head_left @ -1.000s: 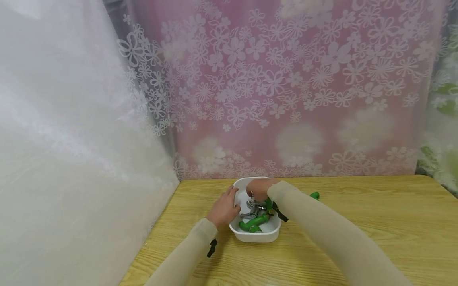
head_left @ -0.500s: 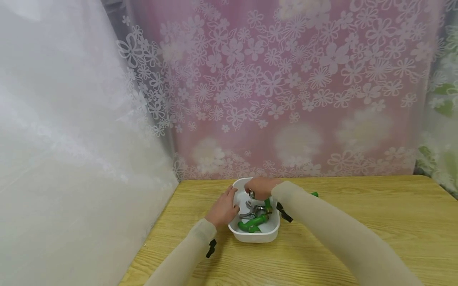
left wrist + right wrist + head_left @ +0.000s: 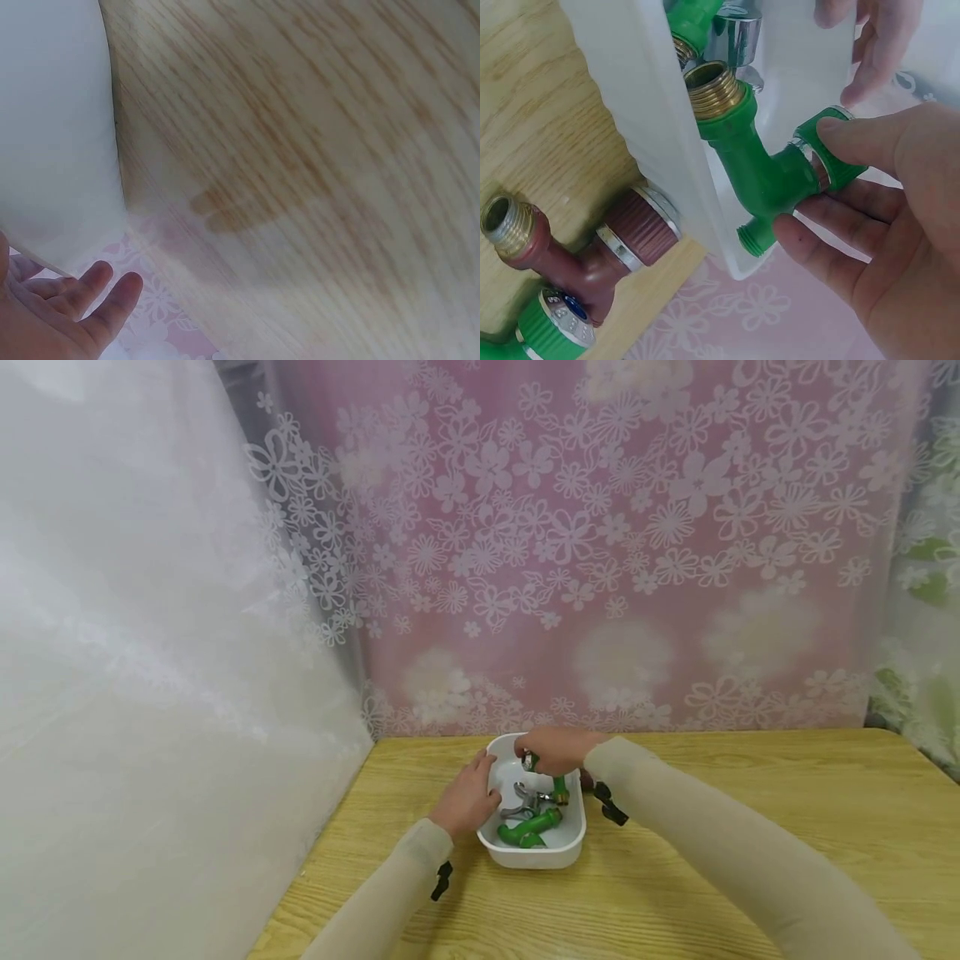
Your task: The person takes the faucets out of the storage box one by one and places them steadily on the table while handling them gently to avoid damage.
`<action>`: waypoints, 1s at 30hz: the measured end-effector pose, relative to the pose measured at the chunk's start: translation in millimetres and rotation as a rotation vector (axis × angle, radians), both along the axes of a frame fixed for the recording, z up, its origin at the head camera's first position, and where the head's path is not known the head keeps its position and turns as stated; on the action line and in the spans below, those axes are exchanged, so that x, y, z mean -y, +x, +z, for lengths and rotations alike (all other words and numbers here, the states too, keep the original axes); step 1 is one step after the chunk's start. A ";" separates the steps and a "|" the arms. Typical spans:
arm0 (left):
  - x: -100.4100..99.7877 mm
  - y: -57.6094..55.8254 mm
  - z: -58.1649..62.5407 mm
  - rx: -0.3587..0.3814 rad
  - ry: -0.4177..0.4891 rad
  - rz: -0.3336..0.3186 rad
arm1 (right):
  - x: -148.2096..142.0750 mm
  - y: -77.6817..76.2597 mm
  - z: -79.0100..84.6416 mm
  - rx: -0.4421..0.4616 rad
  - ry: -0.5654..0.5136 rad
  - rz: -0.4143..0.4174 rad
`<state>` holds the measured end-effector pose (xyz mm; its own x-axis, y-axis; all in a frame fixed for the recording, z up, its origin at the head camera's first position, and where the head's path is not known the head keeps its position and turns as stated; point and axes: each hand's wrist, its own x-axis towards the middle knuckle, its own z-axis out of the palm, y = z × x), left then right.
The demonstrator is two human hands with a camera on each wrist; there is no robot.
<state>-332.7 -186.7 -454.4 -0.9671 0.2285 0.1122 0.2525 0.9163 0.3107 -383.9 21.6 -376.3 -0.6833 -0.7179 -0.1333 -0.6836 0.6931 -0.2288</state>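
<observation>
My right hand (image 3: 558,750) pinches a green plastic faucet (image 3: 757,165) by its ribbed knob, over the far right part of a white plastic basin (image 3: 536,858). The faucet's brass threaded end points toward the basin's near side. My left hand (image 3: 467,797) rests at the basin's left rim, fingers fairly straight, some inside and some outside the wall. Inside the basin lie a chrome faucet (image 3: 525,802), a green bent faucet (image 3: 528,829) and another green piece with a brass end (image 3: 560,791). Below my right hand in the right wrist view, the held faucet hangs near the rim.
Right of the basin, a dark red faucet (image 3: 585,262) lies on the wooden table (image 3: 712,843), touching or close to a green-knobbed one (image 3: 555,326). A pink floral curtain (image 3: 637,568) hangs behind the table, and white sheeting (image 3: 150,652) at the left.
My right hand has risen slightly and shifted right with the green faucet, uncovering more of the basin's contents and the dark red faucet. The left hand stays at the rim.
</observation>
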 end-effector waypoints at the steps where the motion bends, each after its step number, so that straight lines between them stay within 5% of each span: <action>1: 0.0 0.2 0.0 0.001 -0.001 0.000 | -0.6 0.2 0.3 0.002 0.000 -0.003; 30: -0.4 1.7 1.2 0.010 0.001 0.019 | -48.3 43.7 27.6 -0.015 -0.070 0.087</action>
<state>-331.0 -186.2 -453.1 -0.9723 0.2099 0.1024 0.2318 0.9207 0.3139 -340.2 69.9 -348.7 -0.6198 -0.7815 -0.0710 -0.7439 0.6139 -0.2642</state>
